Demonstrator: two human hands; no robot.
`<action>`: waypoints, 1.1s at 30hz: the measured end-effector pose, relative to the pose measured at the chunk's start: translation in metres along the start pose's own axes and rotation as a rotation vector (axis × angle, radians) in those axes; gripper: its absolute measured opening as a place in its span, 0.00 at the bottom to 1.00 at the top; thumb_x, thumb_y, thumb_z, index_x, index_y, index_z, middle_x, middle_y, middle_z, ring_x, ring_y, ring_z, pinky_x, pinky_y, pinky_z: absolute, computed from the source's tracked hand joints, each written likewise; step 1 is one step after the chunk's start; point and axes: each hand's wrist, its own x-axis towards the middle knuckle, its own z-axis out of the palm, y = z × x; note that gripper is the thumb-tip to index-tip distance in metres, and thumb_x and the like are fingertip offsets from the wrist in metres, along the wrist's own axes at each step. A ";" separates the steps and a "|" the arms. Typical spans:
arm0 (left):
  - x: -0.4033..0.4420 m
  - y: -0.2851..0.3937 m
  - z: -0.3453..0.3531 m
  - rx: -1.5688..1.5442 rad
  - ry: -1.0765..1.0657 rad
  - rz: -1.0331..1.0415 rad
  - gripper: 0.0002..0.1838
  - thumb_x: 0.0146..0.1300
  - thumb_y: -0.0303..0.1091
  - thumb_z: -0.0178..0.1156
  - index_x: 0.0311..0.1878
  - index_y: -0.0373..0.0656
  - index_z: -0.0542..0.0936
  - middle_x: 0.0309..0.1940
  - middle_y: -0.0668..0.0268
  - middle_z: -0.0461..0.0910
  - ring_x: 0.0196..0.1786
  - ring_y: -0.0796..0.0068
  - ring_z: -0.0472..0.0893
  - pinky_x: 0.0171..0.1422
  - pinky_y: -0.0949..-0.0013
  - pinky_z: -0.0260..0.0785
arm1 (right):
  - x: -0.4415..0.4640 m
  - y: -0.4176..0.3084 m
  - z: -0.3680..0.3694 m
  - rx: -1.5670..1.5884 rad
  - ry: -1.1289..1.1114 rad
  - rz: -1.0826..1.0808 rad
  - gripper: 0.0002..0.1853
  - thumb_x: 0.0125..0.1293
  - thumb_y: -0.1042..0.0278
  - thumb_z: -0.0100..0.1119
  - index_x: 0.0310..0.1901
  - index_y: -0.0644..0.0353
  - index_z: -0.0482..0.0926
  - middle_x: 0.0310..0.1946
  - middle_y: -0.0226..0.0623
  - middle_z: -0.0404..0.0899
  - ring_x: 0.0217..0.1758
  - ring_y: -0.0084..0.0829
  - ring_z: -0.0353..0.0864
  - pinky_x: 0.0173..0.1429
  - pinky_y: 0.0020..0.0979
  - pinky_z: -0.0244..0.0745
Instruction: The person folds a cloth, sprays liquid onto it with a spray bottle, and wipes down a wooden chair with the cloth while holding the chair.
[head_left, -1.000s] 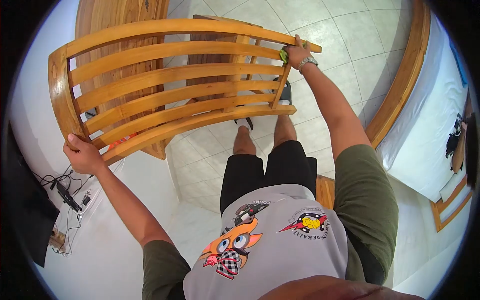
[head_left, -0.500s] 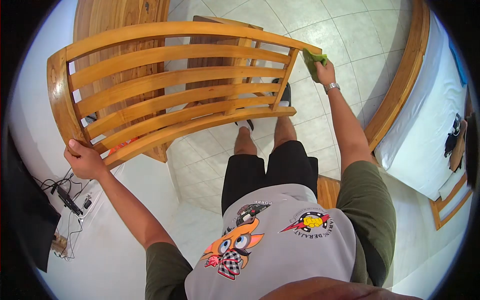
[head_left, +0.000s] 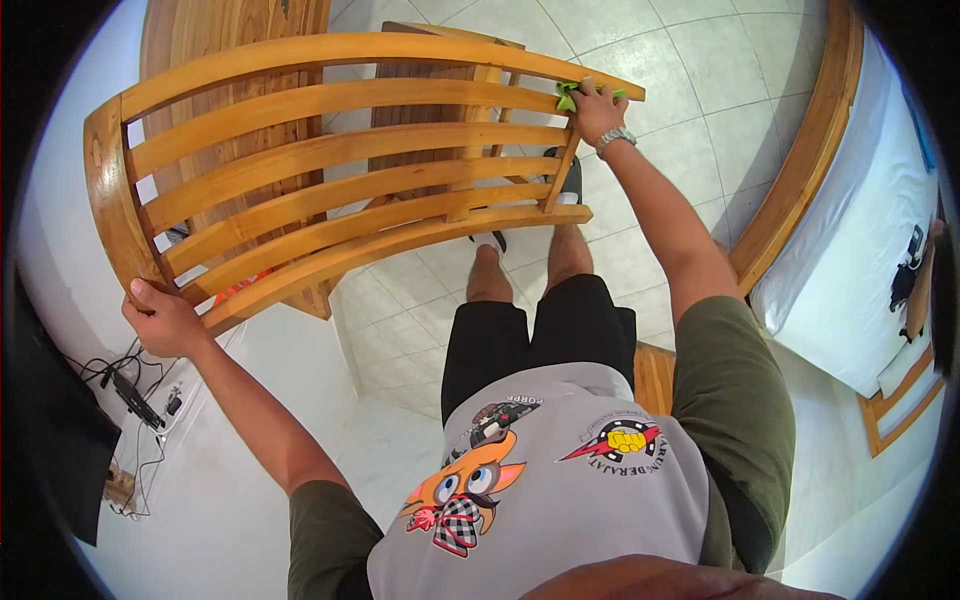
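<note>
A curved wooden slatted frame [head_left: 350, 140], like a bench backrest, is tilted in front of me. My left hand [head_left: 165, 318] grips its lower left corner, the thumb lying over the wood. At the far right end, my right hand [head_left: 600, 114] is closed on a green cloth [head_left: 568, 98], pressed against the end upright just below the top rail. Part of the cloth sticks out on both sides of my fingers. A metal watch sits on my right wrist.
Behind the frame stand a long wooden surface [head_left: 230, 140] and a smaller wooden piece [head_left: 425, 130] on the tiled floor [head_left: 690, 100]. A plastic-wrapped mattress [head_left: 840, 270] with a wooden edge is at right. Cables and a power strip [head_left: 137, 400] lie at left.
My right hand has moved left with the green cloth, from beside the end of the frame onto its upper right part. The left hand keeps its grip; the frame has barely shifted.
</note>
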 end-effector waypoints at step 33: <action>-0.001 -0.005 0.005 -0.006 0.029 -0.010 0.30 0.68 0.64 0.48 0.40 0.44 0.82 0.31 0.59 0.85 0.35 0.53 0.83 0.38 0.54 0.73 | -0.063 -0.002 0.027 0.254 0.193 -0.269 0.27 0.51 0.66 0.67 0.56 0.43 0.79 0.52 0.39 0.70 0.57 0.46 0.69 0.57 0.46 0.69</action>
